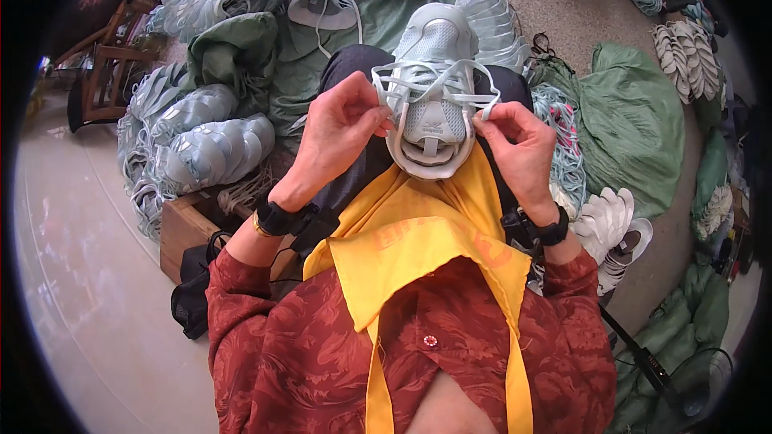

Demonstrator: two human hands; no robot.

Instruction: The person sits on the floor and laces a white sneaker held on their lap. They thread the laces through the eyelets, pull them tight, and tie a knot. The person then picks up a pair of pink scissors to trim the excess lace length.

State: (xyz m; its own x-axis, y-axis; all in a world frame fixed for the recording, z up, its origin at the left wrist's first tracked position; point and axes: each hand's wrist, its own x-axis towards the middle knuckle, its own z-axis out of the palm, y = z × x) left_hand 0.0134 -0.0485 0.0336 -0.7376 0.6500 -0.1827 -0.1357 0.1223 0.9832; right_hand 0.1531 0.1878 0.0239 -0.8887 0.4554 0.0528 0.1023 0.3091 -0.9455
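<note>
The pale grey-green shoe (438,28) sits between the two hands, over dark-trousered knees (350,68) at the far edge of the yellow apron (418,249), its toe pointing away and its collar opening toward the body. The left hand (342,120) is just beside the shoe's left flank, thumb and forefinger pinching one side of the flat, light lace (482,100); the right hand (521,145) pinches the other side near the right edge of the collar, its remaining fingers curled. The lace crosses the tongue and bows outward in a loop on each side. To the left on the floor (76,273) stands a wooden box (178,241) with straight plank walls; pale strands (244,193) show inside, toward its far right corner. Beyond its far edge lie ribbed, overlapping stacks of shoe uppers (213,153), smooth and faintly glossy. On the right, a wrinkled green sack (631,133) bulges beside a tangle of thin pale-blue laces (559,141) flecked with pink; what the sack holds cannot be seen. Nearer, white shoe pieces (603,221) fan out in curved layers.
</note>
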